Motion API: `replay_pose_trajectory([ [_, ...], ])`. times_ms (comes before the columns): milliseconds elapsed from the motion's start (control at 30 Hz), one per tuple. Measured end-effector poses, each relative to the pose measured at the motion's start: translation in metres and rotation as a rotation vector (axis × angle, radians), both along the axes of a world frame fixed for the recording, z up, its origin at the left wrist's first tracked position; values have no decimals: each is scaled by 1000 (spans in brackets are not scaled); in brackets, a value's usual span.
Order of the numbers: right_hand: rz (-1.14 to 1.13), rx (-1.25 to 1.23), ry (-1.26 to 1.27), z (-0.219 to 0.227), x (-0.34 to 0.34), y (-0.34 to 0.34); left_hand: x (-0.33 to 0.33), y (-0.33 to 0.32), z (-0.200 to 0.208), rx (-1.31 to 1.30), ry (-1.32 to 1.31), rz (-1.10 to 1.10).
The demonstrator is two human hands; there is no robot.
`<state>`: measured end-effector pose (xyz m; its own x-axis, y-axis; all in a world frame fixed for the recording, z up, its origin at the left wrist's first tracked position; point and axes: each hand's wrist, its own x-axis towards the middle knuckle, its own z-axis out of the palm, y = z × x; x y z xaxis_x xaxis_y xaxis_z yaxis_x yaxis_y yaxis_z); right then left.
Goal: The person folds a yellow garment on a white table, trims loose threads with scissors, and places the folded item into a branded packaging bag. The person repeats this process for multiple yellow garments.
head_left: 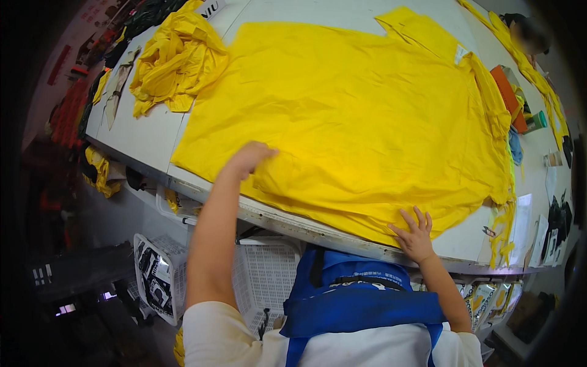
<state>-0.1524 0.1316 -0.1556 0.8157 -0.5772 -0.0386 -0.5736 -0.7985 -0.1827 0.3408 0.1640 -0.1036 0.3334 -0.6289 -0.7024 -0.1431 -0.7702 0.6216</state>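
Observation:
A large yellow garment (342,104) of thin, smooth cloth, like a raincoat, lies spread over the white table. Its far right part sticks out like a sleeve, with a small white label close by. My left hand (249,159) is over the garment's near left part, fingers bent toward a raised wrinkle; they are blurred, so I cannot make out whether they grip cloth. On the near edge, farther right, rests my right hand (417,237), fingers spread and holding nothing. Soft creases run along the cloth between both hands.
A crumpled yellow garment (180,61) lies at the far left of the table (143,131). At the right are an orange box (509,98), a green roll-like item (536,121) and yellow strips. White plastic baskets (269,269) stand below the table edge. Another person's head shows far right.

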Motion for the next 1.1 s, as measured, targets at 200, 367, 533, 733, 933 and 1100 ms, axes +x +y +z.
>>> replay_pose_trajectory([
  [200,-135,394,-182,5,-7,-16,27,7,-12,-262,813,424],
  [367,-628,96,-226,-20,-8,-54,-20,41,-34,-393,-82,101],
  [533,-987,-91,237,-49,0,-65,-10,50,-43,-843,-100,238],
  [733,-954,-202,232,-57,0,-63,3,73,-57,-514,-644,-23],
  [933,-942,-219,249,-55,2,-62,-49,22,-36,-573,-979,-666],
  [1100,-852,-20,22,-51,-25,-61,-21,35,-81,-379,-1063,-539],
])
